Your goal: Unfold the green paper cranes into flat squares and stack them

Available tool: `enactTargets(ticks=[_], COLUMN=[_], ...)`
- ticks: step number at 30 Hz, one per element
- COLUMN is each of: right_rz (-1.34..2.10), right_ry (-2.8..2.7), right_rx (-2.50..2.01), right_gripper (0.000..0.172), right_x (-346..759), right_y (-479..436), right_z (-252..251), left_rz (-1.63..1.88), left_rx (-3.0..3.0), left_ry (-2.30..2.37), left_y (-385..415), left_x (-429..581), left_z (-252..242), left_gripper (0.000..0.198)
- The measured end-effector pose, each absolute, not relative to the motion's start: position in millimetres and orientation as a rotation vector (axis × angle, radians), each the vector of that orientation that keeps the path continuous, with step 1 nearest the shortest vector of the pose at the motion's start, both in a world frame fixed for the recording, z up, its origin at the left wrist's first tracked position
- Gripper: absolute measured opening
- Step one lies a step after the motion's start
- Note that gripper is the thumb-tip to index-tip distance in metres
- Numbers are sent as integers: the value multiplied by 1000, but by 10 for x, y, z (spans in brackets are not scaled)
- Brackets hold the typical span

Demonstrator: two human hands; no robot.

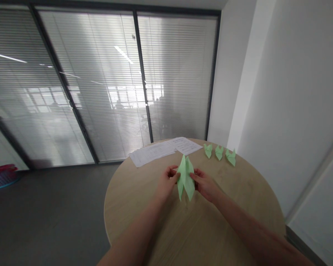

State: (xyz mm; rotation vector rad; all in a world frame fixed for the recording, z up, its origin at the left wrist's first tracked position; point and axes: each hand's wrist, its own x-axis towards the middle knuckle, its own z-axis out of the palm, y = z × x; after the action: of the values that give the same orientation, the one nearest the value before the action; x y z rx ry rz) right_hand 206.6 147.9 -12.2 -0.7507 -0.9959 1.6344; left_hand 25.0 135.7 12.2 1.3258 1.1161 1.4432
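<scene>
Between my two hands is a piece of light green folded paper (185,175), held up over the table with pointed flaps at its top and bottom. My left hand (169,179) pinches its left side, thumb in front and fingers curled behind. On the right side my right hand (204,183) grips it the same way, with the thumb on the front face. The fingertips behind the paper are partly hidden. Farther back on the right stand three finished-looking green origami figures, the left one (208,150), the middle one (219,152) and the right one (231,157).
The round wooden table (135,195) carries several printed sheets (152,152) at its far edge. A white wall (299,92) rises close on the right. Glass panels with blinds (177,74) stand behind. A red and blue basket (2,176) sits on the floor at far left.
</scene>
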Motion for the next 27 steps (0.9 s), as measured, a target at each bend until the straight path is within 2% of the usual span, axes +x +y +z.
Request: enactTargets(ticks=[6, 11, 15, 16, 17, 21, 25, 27], right_rz=[1615, 1622, 1617, 1613, 1613, 1650, 1529, 1411], right_ry=[-991, -1047, -1029, -1016, -1006, -1021, -1236, -1382], right_rx=[-780, -797, -779, -772, -769, -788, -832, -855], right_gripper=[56, 64, 89, 91, 87, 53, 50, 37], right_x=[2068, 2066, 2093, 2102, 2109, 2126, 2120, 2113], right_y=[1518, 1513, 1504, 1503, 1501, 1466, 1422, 1429], right_z=[-165, -172, -143, -132, -118, -52, -33, -57], left_rz=[1476, 1460, 1491, 1496, 1496, 1506, 1443, 1375], left_rx=[2034, 2386, 2409, 2408, 2404, 2346, 2189, 2071], left_ry=[1233, 1285, 1323, 1322, 1319, 1287, 1270, 1267], left_y=[1314, 1299, 1322, 1325, 1325, 1305, 1287, 1288], left_x=[235, 180, 151, 145, 140, 129, 146, 165], left_z=[102, 113, 139, 147, 157, 206, 248, 251], left_gripper=[61, 42, 32, 31, 31, 29, 21, 20])
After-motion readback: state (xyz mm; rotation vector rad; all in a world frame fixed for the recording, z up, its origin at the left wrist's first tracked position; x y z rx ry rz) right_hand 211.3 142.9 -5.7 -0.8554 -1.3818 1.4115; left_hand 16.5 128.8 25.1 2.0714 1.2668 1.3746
